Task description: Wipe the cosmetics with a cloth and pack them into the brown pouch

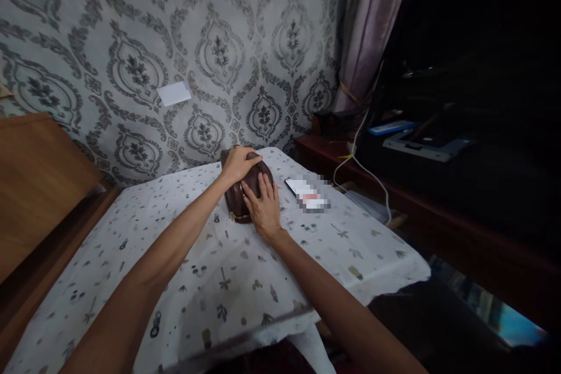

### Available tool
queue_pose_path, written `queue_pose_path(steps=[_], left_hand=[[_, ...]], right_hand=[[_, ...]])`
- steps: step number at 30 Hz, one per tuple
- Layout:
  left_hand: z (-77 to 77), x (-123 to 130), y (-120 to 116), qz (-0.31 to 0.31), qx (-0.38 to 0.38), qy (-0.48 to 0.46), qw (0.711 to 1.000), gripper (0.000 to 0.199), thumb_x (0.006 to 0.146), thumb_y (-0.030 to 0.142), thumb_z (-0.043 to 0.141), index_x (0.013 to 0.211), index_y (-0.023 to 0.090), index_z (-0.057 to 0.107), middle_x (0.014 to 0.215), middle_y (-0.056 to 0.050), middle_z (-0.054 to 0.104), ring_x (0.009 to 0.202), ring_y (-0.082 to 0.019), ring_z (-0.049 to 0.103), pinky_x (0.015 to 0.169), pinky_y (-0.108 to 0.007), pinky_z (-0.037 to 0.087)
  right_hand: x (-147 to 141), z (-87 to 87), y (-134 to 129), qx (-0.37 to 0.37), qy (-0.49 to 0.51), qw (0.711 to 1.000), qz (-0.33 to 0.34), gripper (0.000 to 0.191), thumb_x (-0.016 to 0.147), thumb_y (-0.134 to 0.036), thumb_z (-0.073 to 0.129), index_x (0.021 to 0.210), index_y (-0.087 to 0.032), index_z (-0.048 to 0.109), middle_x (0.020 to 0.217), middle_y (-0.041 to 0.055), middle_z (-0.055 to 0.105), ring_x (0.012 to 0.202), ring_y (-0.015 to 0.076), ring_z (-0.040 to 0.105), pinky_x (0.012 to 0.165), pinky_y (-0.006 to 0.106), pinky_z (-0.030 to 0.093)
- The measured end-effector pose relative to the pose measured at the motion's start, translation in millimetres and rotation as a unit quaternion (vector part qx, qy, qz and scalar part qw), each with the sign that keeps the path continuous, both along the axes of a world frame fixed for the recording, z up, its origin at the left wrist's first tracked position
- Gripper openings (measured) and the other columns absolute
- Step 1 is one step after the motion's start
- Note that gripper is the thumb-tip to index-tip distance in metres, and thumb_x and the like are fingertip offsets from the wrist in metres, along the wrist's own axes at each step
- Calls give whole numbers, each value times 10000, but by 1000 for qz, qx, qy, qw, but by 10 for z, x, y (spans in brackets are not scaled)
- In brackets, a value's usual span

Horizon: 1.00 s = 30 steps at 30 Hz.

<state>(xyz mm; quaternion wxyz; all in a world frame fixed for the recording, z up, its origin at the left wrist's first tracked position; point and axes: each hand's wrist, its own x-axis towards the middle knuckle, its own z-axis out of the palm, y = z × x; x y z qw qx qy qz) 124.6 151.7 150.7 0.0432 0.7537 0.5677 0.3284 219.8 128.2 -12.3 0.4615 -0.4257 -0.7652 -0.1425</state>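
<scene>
A dark brown bag (pixel 235 201) with a zip and gold-coloured metal parts rests on a white patterned cloth over a table. My left hand (pixel 239 164) lies over the far upper part of the bag, its fingers pointing right and some of them hidden behind the bag's top. My right hand (pixel 264 205) rests against the bag's near right side with the fingers spread. To the right of the bag lies a phone (pixel 302 191) with a lit screen, partly blurred out.
A patterned wall with a white switch plate (pixel 174 93) rises behind the table (pixel 219 280). Wooden furniture (pixel 44 181) borders it on the left. On the right are a white cable (pixel 372 174), a dark red ledge (pixel 324 155) and a curtain (pixel 362 29).
</scene>
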Motion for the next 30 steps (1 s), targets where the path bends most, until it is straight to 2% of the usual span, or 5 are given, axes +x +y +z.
queue_pose_path(steps=[9, 21, 25, 27, 30], left_hand=[[-29, -5, -48, -17, -3, 3, 1000, 197, 835, 281, 635, 817, 133, 763, 764, -36, 729, 743, -174, 623, 718, -268, 433], [-93, -49, -29, -50, -11, -3, 999, 217, 832, 317, 624, 799, 147, 753, 761, -30, 739, 738, -177, 631, 700, -267, 447], [-91, -90, -28, -70, -8, -20, 997, 219, 829, 313, 613, 838, 147, 755, 840, -39, 753, 797, -184, 649, 761, -269, 460], [-58, -162, -42, -78, 6, 1, 997, 215, 817, 297, 617, 900, 156, 756, 871, -31, 749, 807, -181, 642, 781, -269, 454], [18, -337, -78, -51, -1, 69, 996, 208, 787, 309, 649, 895, 157, 741, 781, -10, 700, 719, -168, 588, 709, -270, 423]], right_hand=[[-16, -5, 2, -17, 12, 1000, 3, 432, 970, -291, 558, 1401, -327, 563, 1586, 127, 379, 1472, 306, 335, 1176, 574, 286], [-3, 2, -2, -34, 5, 999, 6, 400, 986, -332, 527, 1379, -300, 593, 1574, 159, 383, 1480, 324, 320, 1181, 570, 280], [11, 4, -8, -45, -1, 999, 10, 417, 988, -329, 523, 1403, -318, 564, 1604, 127, 341, 1498, 309, 281, 1195, 563, 253], [16, 0, -9, -50, -1, 999, 12, 430, 986, -320, 525, 1416, -320, 548, 1620, 115, 311, 1504, 307, 264, 1197, 561, 250], [19, -11, -6, -40, 6, 999, 16, 440, 989, -307, 515, 1429, -322, 532, 1630, 105, 292, 1507, 306, 252, 1193, 571, 255]])
